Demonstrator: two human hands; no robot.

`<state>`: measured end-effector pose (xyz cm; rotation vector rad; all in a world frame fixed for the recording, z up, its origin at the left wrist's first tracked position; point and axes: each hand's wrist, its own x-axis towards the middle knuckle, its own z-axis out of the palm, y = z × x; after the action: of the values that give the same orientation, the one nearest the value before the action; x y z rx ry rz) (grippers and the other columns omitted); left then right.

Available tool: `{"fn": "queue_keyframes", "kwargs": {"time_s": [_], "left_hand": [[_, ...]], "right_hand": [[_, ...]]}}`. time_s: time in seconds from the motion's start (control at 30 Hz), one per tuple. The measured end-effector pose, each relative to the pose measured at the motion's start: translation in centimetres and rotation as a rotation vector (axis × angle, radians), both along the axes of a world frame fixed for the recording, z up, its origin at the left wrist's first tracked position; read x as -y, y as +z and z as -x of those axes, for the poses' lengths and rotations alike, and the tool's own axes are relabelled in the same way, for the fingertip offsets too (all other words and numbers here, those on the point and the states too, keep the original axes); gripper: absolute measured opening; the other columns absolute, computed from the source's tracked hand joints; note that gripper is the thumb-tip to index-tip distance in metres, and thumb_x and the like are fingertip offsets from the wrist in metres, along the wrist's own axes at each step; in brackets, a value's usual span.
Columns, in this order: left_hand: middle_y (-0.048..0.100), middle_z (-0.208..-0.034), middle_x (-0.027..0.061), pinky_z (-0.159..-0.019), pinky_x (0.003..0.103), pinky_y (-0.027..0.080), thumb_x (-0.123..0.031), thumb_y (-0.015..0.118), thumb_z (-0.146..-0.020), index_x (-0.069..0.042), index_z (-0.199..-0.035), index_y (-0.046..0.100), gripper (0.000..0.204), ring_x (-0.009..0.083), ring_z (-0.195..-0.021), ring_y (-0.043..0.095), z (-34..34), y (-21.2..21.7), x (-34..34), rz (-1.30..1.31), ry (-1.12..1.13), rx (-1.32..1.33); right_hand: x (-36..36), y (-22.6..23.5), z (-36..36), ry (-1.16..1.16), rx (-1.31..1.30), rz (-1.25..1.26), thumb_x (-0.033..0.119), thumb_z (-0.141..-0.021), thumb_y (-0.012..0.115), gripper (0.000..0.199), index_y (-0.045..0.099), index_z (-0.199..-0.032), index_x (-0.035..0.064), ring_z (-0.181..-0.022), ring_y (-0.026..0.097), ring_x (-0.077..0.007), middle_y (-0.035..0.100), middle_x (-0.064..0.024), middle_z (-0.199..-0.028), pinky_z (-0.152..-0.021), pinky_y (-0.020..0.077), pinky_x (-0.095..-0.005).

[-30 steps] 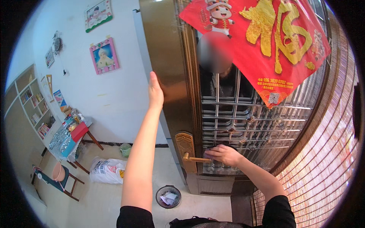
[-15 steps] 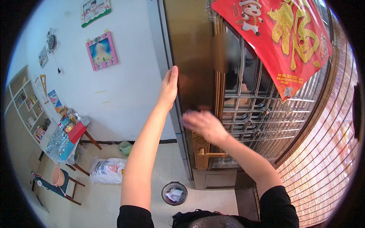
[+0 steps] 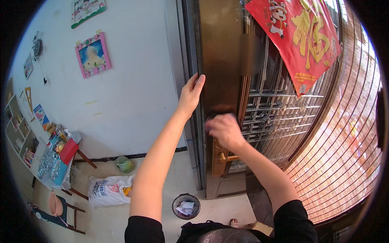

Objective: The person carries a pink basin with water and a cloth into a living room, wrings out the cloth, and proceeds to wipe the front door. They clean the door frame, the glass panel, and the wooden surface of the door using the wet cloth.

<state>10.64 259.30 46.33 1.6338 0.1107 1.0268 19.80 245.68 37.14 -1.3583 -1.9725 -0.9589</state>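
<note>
A brown metal door (image 3: 221, 52) with a barred glass panel stands in front of me. My left hand (image 3: 191, 96) holds its upright edge, thumb on the near side and the other fingers partly hidden. My right hand (image 3: 227, 133) is at the door's face, just above the gold lever handle (image 3: 229, 158). Its fingers are curled and smeared by motion. Something dark or purplish shows at the fingertips, too blurred to name. Higher up, a red diamond-shaped poster (image 3: 291, 44) with gold lettering and a cartoon figure covers part of the glass.
Below my arms is a dark waste bin (image 3: 177, 205) with papers inside. On the floor to the left lie a white sack (image 3: 103, 190) and a green bag (image 3: 125, 164). A cluttered table (image 3: 42, 174) and a stool (image 3: 75, 208) stand farther left. A curved barred screen (image 3: 328, 162) is at right.
The door looks turned more edge-on, with its edge farther right. My left hand has gone along with it. My right hand's fingers are more curled. A foot and a box now show below.
</note>
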Motion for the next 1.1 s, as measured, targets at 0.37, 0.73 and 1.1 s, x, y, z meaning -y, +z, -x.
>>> {"fn": "queue_keyframes", "kwargs": {"time_s": [0.37,0.73,1.1], "left_hand": [[0.052,-0.09,0.0049,-0.079,0.021,0.037,-0.046,0.054,-0.084,0.01,-0.123,0.039,0.07,0.011,-0.083,0.047,-1.3,-1.3,-0.9,-0.095,0.013,0.129],[0.046,-0.075,-0.002,-0.062,0.019,0.035,-0.038,0.053,-0.087,0.005,-0.112,0.048,0.049,0.0065,-0.067,0.039,-1.1,-1.6,-1.0,-0.114,0.004,0.22],[0.051,-0.085,0.0015,-0.075,0.021,0.037,-0.046,0.049,-0.087,0.005,-0.116,0.046,0.059,0.0088,-0.078,0.043,-0.8,-0.9,-0.4,-0.153,0.089,0.105]], "right_hand": [[-1.4,-15.8,3.5,-0.185,0.432,0.539,0.011,-0.064,0.055,0.007,0.062,-0.066,0.0107,-0.08,0.049,-0.0217,0.053,-0.0045,-0.072,-0.087,0.0366,-0.0359],[-1.9,-7.5,3.8,-0.302,0.364,0.303,0.017,-0.063,0.053,0.01,0.06,-0.064,0.0094,-0.096,0.045,-0.0229,0.054,-0.0046,-0.083,-0.09,0.0336,-0.0352],[-2.1,-31.9,4.1,-0.387,0.498,0.731,0.018,-0.07,0.056,0.018,0.065,-0.083,0.0085,-0.1,0.046,-0.0214,0.056,-0.0053,-0.093,-0.098,0.0296,-0.0368]]}}
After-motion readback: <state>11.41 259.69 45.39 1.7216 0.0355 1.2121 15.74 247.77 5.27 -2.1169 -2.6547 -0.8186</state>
